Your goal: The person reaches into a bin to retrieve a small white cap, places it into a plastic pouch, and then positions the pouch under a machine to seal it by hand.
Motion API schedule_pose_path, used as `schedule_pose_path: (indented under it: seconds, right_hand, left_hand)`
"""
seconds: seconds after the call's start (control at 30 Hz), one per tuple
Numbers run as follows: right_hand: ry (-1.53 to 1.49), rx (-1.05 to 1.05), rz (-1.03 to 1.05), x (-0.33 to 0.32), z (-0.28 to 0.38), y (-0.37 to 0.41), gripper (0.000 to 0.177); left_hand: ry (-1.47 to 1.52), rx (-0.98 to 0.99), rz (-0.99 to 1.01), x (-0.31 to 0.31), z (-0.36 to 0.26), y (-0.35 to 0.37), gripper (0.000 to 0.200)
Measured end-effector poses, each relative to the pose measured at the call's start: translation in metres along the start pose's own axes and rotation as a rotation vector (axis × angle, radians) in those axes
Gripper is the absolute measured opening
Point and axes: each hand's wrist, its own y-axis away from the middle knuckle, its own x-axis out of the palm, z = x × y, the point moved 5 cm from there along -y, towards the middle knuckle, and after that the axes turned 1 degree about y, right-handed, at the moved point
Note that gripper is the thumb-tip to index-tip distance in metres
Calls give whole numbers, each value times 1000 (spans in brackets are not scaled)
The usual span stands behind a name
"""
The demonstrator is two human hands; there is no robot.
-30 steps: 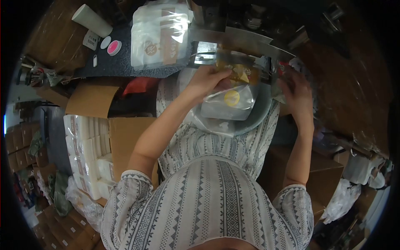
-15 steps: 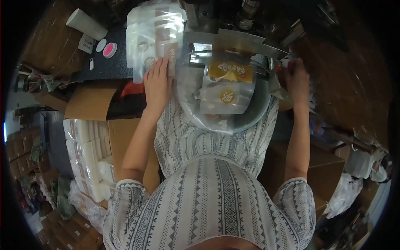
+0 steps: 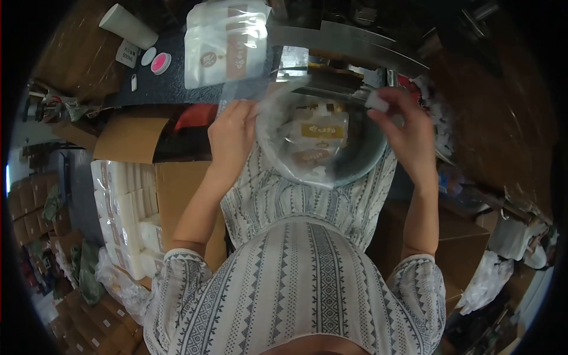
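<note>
My left hand [image 3: 232, 137] pinches the edge of a clear, empty pouch [image 3: 242, 94] that it lifts off the stack of pouches [image 3: 223, 42] on the dark counter. My right hand [image 3: 401, 127] holds a small white packet [image 3: 377, 102] between thumb and fingers over the right rim of a grey bowl [image 3: 361, 154]. The bowl rests against my lap and holds filled clear pouches with gold labels [image 3: 318, 136].
A paper cup [image 3: 129, 27], a white lid and a pink lid [image 3: 160, 63] lie on the counter at left. An open cardboard box of white packs [image 3: 127, 213] stands to my left. Metal machine parts [image 3: 349, 41] sit behind the bowl; more boxes are at right.
My left hand has drawn one empty pouch off the stack toward the bowl. My right hand has risen from the right side holding a small white packet. The filled pouch now lies lower in the bowl.
</note>
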Motion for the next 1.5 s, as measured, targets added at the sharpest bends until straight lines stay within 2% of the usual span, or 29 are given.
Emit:
schedule_pose_path:
  seconds: [0.03, 0.1, 0.17, 0.33, 0.37, 0.4, 0.43, 0.47, 0.53, 0.63, 0.67, 0.7, 0.73, 0.77, 0.8, 0.83, 0.9, 0.93, 0.97, 1.03, 1.07, 1.13, 1.2, 1.23, 1.27, 1.33, 1.4, 1.43, 1.5]
  right_hand:
    - [-2, -3, -3, 9, 4, -3, 29]
    - [88, -432, 10, 28, 27, -7, 27]
    - [87, -447, 57, 34, 34, -6, 27]
    - [-2, -418, 205, 36, 19, -7, 31]
    - [-69, -264, 195, 33, 8, -10, 33]
    - [-137, -111, 185, 30, -2, -12, 35]
    - [-134, -113, 184, 25, -5, -12, 35]
    - [-36, -78, 100, 14, -10, -11, 36]
    - [63, -47, 17, -3, -18, -7, 38]
    - [151, 88, -12, -23, -42, 1, 37]
    - [410, 44, -143, -34, -50, 1, 36]
    - [665, -1, -275, -41, -57, 3, 34]
    - [659, 2, -271, -41, -74, 2, 34]
    - [718, 129, -164, -36, -99, -1, 32]
    - [777, 248, -64, -33, -114, -6, 31]
    - [778, 239, -70, -33, -110, -11, 31]
    - [645, 207, -92, -29, -100, -7, 29]
    - [643, 214, -90, -29, -103, -5, 29]
    - [597, 195, -120, -31, -106, -6, 31]
    - [550, 175, -156, -36, -95, -8, 33]
    - [486, 210, -172, -40, -79, -4, 35]
    - [427, 252, -177, -41, -72, 4, 37]
    - [160, 205, -206, -39, -72, 4, 44]
    - [160, 200, -202, -36, -61, 3, 44]
    - [57, 157, -131, -24, -43, 1, 42]
    - [-50, 128, -60, 1, -17, 0, 40]
    - [-47, -160, 130, 28, 12, -9, 32]
    - [-45, -164, 126, 32, 16, -13, 32]
    - [36, -474, 62, 37, 36, -15, 25]
  left_hand:
    - [22, 40, -40, -2, -9, -2, 6]
    - [35, 55, -8, -6, -20, -4, 6]
    - [47, 68, 26, -7, -26, -2, 5]
    - [312, 169, 400, 35, -36, 5, 9]
    - [314, 172, 400, 41, -39, 2, 9]
    - [507, -79, 532, 55, -35, 0, 12]
    - [695, -337, 656, 70, -33, 1, 16]
    - [697, -337, 654, 78, -35, -6, 16]
    - [1212, -720, 648, 99, -33, -16, 23]
    - [1211, -831, 601, 104, -37, -29, 27]
    - [1211, -834, 598, 104, -36, -28, 27]
    - [1174, -826, 588, 102, -35, -26, 28]
    - [1134, -819, 581, 100, -34, -24, 30]
    - [1129, -821, 582, 98, -26, -23, 30]
    - [877, -632, 479, 88, -9, -33, 33]
    - [627, -448, 368, 77, 9, -45, 36]
    - [8, 74, -173, 39, 44, -66, 41]
    - [-244, 7, -63, 41, 56, -60, 43]
    - [-243, 10, -65, 42, 57, -47, 43]
    - [-307, 272, 14, 42, 41, -17, 35]
    - [-307, 276, 15, 33, 45, -15, 35]
    - [-218, 8, 119, 15, 63, -10, 25]
    - [-164, -56, 69, -1, 50, -6, 19]
    - [-116, -118, 19, -9, 44, -4, 14]
    - [-120, -122, 15, -11, 36, -3, 14]
    - [-33, 26, -70, -15, 8, 1, 7]
    - [0, 30, -62, -16, -8, -2, 6]
    - [31, 29, -61, -17, -14, -4, 5]
    - [89, 72, -3, -16, -24, -4, 6]
